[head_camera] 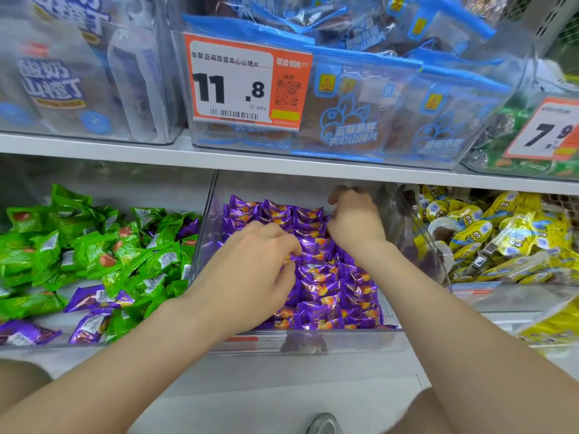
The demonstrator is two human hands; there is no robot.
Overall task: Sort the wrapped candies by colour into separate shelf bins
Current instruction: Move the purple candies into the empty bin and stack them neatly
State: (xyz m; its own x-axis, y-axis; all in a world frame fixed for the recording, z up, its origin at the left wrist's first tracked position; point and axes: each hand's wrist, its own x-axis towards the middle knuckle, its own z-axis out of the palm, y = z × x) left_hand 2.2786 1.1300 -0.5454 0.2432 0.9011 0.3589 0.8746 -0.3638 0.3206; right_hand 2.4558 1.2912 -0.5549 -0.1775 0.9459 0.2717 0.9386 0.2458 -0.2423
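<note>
Shop shelving with clear plastic bins fills the view as a person crouches before it, a grey shoe [322, 424] on the pale floor and both bare forearms reaching up and forward into the lower shelf. Nearest, the middle bin [313, 343] holds purple candies [326, 277] packed in tidy rows from its front wall to its back. The left hand [257, 264] lies over the middle rows, fingers curled, thumb and fingertips pinching one of the purple wrappers. The right hand [354, 222] reaches deeper, to the rear right corner, fingers bent down among the back rows; whether it holds a candy cannot be told. To the left, a second bin [47, 343] carries a loose heap of green candies [94, 245] with several stray purple pieces [91, 297] lying among them near the front. To the right, a third bin [517, 299] is heaped with yellow cartoon-faced packets [501, 233]. Above, beyond a white shelf edge [125, 148], sit more bins: white packets [50, 79] at left, blue-trimmed fruit-slice packets [376, 114] at centre behind an orange price tag [244, 83] reading 11.8, and another tag [548, 130] at far right reading 7.9.
</note>
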